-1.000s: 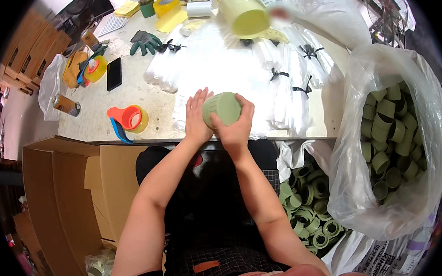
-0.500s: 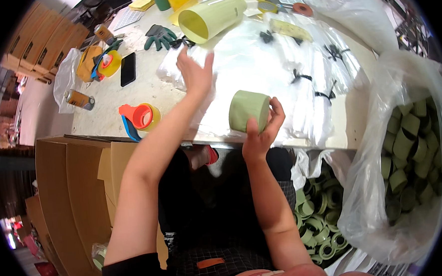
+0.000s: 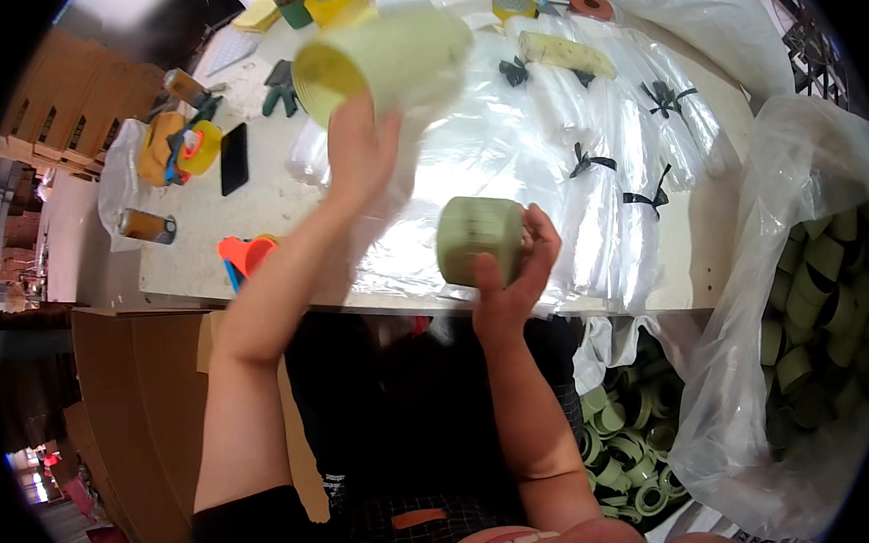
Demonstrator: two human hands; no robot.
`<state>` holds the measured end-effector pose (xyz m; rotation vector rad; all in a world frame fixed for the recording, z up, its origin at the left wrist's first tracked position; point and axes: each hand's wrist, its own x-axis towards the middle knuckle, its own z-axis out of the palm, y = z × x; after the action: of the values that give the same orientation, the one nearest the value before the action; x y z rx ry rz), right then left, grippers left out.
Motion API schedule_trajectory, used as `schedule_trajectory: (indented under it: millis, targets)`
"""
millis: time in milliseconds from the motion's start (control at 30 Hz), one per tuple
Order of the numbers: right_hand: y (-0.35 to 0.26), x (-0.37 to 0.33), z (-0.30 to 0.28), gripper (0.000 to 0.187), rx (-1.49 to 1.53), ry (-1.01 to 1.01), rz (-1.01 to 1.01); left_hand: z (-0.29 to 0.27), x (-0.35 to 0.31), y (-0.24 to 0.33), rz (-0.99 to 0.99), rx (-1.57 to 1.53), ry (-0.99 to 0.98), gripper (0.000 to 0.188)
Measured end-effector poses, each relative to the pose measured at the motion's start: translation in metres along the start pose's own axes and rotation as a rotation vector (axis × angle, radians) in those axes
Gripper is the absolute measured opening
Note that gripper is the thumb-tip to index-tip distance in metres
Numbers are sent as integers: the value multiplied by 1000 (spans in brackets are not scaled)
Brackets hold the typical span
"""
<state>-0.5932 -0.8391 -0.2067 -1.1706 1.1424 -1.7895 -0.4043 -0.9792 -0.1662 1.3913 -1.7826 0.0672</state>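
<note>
My left hand (image 3: 359,152) is at the near rim of a large pale yellow-green cylinder (image 3: 409,61), its fingers closed on the rim and blurred. The cylinder is hollow, tilted, and smeared by motion above the table, its open end facing left. My right hand (image 3: 516,282) holds a short sage-green round cap (image 3: 477,238) on its side over the table's front edge, thumb in front and fingers behind at its right end. Under both lie flat clear plastic bags (image 3: 413,243), shiny and stacked.
Bundles of plastic bags with black ties (image 3: 597,179) lie to the right. A plastic sack of green caps (image 3: 800,301) stands far right; more green parts (image 3: 630,448) sit below the table. Left are a phone (image 3: 235,159), spray can (image 3: 147,226), tape dispenser (image 3: 245,254) and cardboard box (image 3: 157,414).
My left hand has reached the large cylinder and closed on its rim; the cylinder has shifted left and nearer. The right hand still holds the green cap, slightly lower in view.
</note>
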Motion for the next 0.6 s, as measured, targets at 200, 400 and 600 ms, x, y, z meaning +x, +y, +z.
schedule_trajectory:
  millis: [200,400,600]
  targets:
    - [-14,0,-5,78,255,76,13,-82,-120,70,-773,-868,14,42]
    - [-45,-34,-23,71,-21,-19,-142,-80,-124,67,-991,-1137,118,39]
    - [-89,-60,-143,73,-74,102,-5,-164,-171,70,-776,-1372,131,50]
